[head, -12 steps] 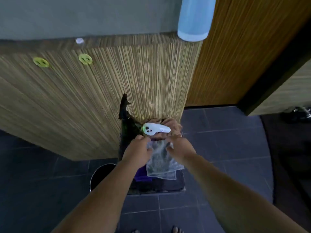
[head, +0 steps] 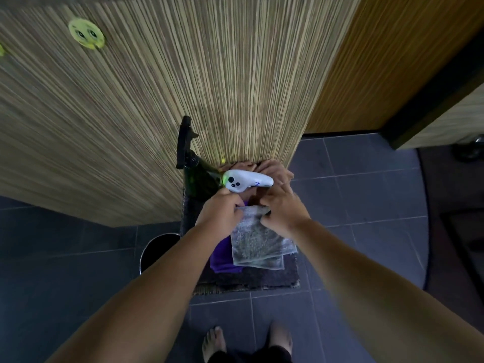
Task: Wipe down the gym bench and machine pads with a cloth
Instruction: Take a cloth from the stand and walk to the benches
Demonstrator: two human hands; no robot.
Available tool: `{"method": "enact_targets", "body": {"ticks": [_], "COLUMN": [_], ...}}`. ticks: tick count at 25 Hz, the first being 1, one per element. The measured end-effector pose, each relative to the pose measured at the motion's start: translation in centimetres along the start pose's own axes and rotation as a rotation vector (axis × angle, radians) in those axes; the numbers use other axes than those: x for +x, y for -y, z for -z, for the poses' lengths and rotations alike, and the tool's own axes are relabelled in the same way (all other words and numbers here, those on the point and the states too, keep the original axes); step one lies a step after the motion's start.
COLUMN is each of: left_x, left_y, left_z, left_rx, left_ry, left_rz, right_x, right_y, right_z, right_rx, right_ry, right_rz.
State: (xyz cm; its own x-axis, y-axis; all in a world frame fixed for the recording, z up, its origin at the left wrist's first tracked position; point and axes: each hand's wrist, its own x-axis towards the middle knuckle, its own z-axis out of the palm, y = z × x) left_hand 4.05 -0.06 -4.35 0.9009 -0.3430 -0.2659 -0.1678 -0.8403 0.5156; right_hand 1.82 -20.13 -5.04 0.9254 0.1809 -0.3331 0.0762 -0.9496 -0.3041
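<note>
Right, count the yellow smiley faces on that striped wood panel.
2. One whole smiley face sits at the upper left of the striped wood panel; the second face is only a sliver cut off by the picture's left edge, slightly lower. Others may lie out of frame.

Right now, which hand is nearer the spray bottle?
Left. The left hand grips the cloth just beside the bottle; the right hand grips the cloth's other side, farther away.

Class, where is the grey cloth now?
Head view, centre: the grey cloth lies partly over a purple cloth, its top edge held by the left hand and right hand.
</note>
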Motion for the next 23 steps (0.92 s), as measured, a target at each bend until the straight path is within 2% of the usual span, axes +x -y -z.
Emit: {"method": "enact_targets", "body": {"ticks": [6,9,11,14,16,20,23], "left_x": [-3.4,-7.1,-9.1,-10.4,-9.7,-7.3,-6.8], "left_y": [-0.9,-1.3,-0.9,-0.9,-1.2,-1.9,-2.7], "left_z": [2.1,1.3,0.2,-0.9,-1.3,-1.9,-2.1], "left_rx": [-0.076,-0.086,-0.054,-0.029,0.005,0.330,0.389], "left_ry": [-0.041,0.007,0.067,0.177,0.174,0.089,0.081], "left_rz": [-0.138,-0.189,-0.211,-0.147,-0.048,-0.030,-0.066], "right_x": [-3.4,-7.2,-9.3,-10.6,-9.9,-6.6,-5.7], "right_y": [0.4,1.0,1.3,1.8,2.1,2.7,3.6], "right_z": [1.5,0.7,-0.5,-1.4,-1.9,-1.8,-1.5], "right_rx": [0.117,0.087,0.037,0.137,0.206,0.007,-0.160], "right_ry": [-0.048,-0.050,0.019,0.095,0.086,0.138,0.081], "right_rz": [0.012,0.057,0.082,0.018,-0.060,-0.079,-0.026]}}
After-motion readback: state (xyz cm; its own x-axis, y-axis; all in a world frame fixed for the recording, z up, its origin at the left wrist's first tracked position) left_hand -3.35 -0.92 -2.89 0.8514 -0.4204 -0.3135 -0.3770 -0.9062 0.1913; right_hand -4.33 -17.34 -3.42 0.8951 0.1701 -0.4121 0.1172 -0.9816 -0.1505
